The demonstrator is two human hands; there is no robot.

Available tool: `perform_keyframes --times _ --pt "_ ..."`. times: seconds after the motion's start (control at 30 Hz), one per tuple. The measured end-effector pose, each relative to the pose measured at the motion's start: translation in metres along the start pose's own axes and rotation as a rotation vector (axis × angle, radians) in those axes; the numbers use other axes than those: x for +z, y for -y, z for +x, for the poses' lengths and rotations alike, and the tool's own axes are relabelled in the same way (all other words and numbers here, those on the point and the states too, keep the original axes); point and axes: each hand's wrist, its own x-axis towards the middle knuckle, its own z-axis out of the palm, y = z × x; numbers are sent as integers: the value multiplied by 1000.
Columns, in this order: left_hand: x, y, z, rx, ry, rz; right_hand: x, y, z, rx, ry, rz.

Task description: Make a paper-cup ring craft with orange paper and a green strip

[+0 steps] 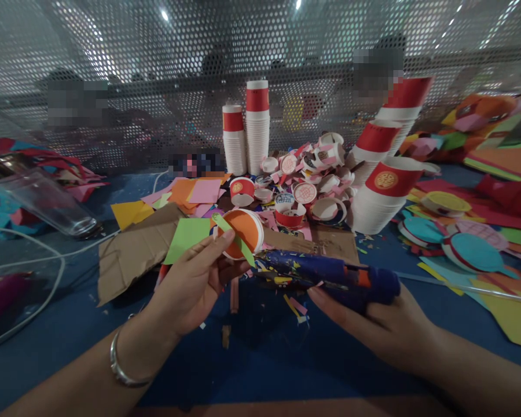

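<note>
Pinched in my left hand [193,289] is a cut paper cup piece [255,227] with an orange round face. A narrow green paper strip [244,248] lies slantwise across that face, my thumb pressing on its upper end. My right hand [391,333] is wrapped round a dark blue hot glue gun [312,269], its body smeared with bits of paper. The gun's nozzle points left, close beside the cup piece; whether they touch is hard to tell. A clear glue stick [469,288] runs rightward from behind the gun.
Stacked paper cups [257,133] stand at the back, and more cup stacks [377,202] lean at right. Between them is a heap of cut cup rings [304,191]. Cardboard [139,249], a clear tumbler [56,200], a white cord [63,263] and turquoise-faced pieces [473,252] lie around.
</note>
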Motion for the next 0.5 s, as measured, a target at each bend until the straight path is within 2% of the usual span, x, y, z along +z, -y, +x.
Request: perform_keyframes --times 0.23,0.5 --pt "-2 0 0 -7 37 -1 2 -8 -3 -160 -47 -168" --pt "-3 1 -1 14 52 12 2 -5 -1 -208 -104 -249"
